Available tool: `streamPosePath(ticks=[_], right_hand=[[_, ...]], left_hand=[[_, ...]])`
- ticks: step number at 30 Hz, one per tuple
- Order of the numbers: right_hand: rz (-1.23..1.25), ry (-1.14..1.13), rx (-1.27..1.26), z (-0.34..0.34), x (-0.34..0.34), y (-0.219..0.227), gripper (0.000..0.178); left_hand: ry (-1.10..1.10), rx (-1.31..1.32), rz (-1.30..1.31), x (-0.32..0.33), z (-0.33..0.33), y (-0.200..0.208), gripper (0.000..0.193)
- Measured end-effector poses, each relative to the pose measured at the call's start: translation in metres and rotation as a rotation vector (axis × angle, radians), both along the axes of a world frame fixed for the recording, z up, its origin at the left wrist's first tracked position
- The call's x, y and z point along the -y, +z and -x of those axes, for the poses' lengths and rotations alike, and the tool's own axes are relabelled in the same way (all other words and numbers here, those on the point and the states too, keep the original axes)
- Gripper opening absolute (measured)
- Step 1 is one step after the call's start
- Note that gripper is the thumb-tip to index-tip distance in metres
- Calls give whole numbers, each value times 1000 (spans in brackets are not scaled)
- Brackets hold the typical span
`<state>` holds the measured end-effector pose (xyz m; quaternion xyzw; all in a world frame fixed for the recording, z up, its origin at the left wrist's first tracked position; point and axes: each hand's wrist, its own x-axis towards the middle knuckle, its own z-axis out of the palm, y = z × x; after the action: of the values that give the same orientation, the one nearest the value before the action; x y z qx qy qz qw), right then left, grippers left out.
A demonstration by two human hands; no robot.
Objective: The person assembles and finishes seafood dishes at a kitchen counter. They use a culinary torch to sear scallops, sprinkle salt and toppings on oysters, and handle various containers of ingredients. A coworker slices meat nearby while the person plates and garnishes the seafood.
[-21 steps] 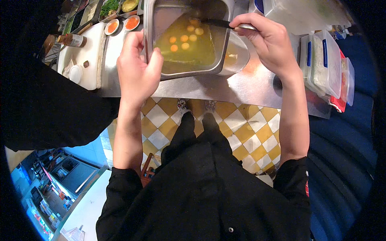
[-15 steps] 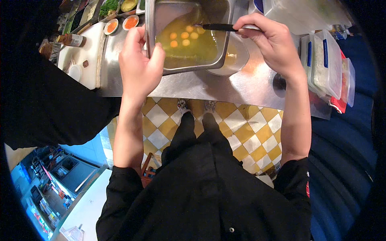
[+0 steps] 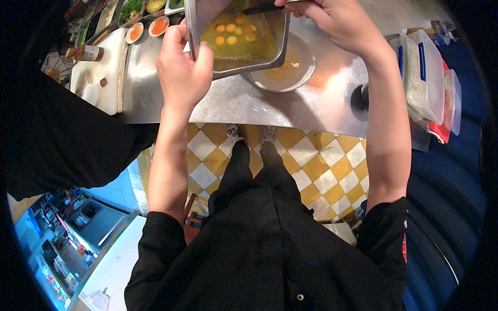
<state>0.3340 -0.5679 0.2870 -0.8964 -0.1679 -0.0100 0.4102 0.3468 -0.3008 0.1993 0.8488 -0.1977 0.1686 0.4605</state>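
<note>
My left hand [image 3: 184, 67] grips the left side of a deep rectangular metal pan [image 3: 244, 69], thumb over the rim. The pan is tilted. Several egg yolks [image 3: 231, 29] sit in its clear yellowish liquid. At the top edge, my right hand [image 3: 334, 23] is closed on a black-handled utensil [image 3: 262, 8] that reaches over the pan; its working end is not clear to me. A round bowl [image 3: 309, 72] with pale yellow liquid stands on the counter, partly under the pan's right corner.
Left of the pan are two small dishes of orange food [image 3: 158, 26], a white cutting board [image 3: 111, 78] and a brown bottle [image 3: 88, 53]. Lidded plastic boxes [image 3: 425, 78] are stacked at right. Another person's dark sleeve [image 3: 88, 135] comes in from the left. The steel counter [image 3: 327, 111] ends before me.
The pan has shifted up and slightly left, uncovering more of the bowl. My right hand and the utensil have moved up toward the top edge of view.
</note>
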Motion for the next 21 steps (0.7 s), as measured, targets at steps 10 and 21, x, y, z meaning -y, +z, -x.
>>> streamPosePath(ticks=[10, 21], right_hand=[[177, 82, -90, 23, 12, 24, 13], [147, 269, 72, -7, -9, 9, 24]], left_hand=[[8, -19, 74, 9, 4, -3, 16], [34, 45, 40, 11, -1, -12, 21]])
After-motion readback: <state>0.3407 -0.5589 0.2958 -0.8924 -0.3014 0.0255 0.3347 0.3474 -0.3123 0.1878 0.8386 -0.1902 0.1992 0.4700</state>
